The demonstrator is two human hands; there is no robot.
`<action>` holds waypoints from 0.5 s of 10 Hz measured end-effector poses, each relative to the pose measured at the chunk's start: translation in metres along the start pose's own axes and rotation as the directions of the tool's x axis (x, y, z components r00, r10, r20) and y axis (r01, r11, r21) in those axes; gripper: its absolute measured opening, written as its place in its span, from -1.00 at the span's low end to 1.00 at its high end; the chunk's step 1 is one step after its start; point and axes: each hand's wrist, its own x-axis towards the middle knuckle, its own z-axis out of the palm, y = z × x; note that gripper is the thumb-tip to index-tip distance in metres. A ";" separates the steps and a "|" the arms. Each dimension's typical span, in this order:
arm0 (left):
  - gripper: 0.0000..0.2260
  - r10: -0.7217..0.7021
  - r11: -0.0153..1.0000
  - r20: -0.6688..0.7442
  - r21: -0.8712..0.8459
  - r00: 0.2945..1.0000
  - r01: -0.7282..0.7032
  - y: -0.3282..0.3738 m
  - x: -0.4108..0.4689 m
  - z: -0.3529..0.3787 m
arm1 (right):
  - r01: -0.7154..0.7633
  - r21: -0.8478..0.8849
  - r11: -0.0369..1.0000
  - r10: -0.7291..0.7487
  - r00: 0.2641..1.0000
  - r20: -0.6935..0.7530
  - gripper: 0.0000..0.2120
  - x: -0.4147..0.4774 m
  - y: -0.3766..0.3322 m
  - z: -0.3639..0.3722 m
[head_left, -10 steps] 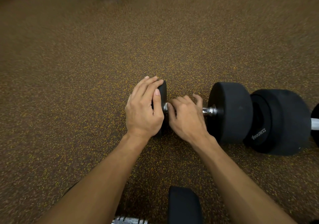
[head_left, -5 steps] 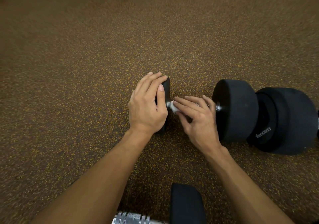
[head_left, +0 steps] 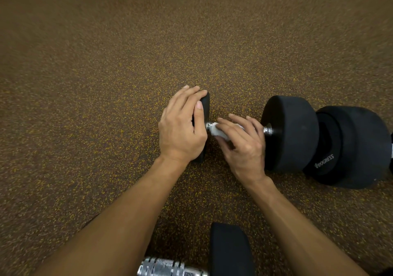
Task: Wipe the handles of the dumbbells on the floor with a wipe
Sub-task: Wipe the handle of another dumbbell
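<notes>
**Item: dumbbell (head_left: 285, 148), handle wipe-down in progress.**

- Location: lies on the speckled floor (head_left: 106, 84), bar running left to right in front of the person.
- Left hand (head_left: 182, 126): laid over the left end weight (head_left: 204, 105), fingers fairly straight across the top, thumb along the inner edge. It presses and steadies and does not clasp.
- Right hand (head_left: 244, 143): fingers curled over the handle (head_left: 268, 130), thumb below, pinching the white wipe (head_left: 219, 132) round the bar. The wipe sits at the left end of the handle, touching the collar beside the left weight.
- Uncovered: a short bright stretch of bar next to the right end weight (head_left: 297, 114).
- Step judged: stroking the wipe along the bar.
- Method advised: keep the wipe wrapped as far round the bar as it goes. Draw it the whole way to the right weight, so that the bare stretch gets covered. Twist the wrist or roll the dumbbell a little to reach the underside, which is hidden here. The left palm should bear down firmly, since a round weight is likely to roll under a sideways pull.
- Risk: the wipe may bunch at the collar and skip the middle.
- Also present: second dumbbell (head_left: 353, 148), touching or just beside the right weight, and third dumbbell (head_left: 230, 252), at the lower edge. Whether either has been wiped cannot be told.
</notes>
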 end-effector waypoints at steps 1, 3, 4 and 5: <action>-0.62 -0.001 1.000 0.005 -0.002 1.000 0.001 0.000 0.000 0.000 | 0.069 0.017 0.997 -0.070 0.997 0.028 -0.86 0.005 -0.001 0.007; -0.61 -0.002 1.000 0.007 -0.004 1.000 0.002 0.000 0.000 -0.001 | 0.008 -0.003 1.000 -0.008 1.000 -0.004 -0.82 -0.005 0.008 -0.003; -0.61 0.004 1.000 0.001 -0.008 1.000 -0.004 -0.002 0.000 0.000 | 0.047 0.014 0.999 -0.047 0.999 0.004 -0.86 0.001 0.001 0.005; -0.62 0.006 1.000 0.001 -0.012 1.000 -0.006 -0.001 0.000 0.001 | 0.106 0.023 0.994 -0.106 0.994 0.025 -0.88 0.005 0.000 0.008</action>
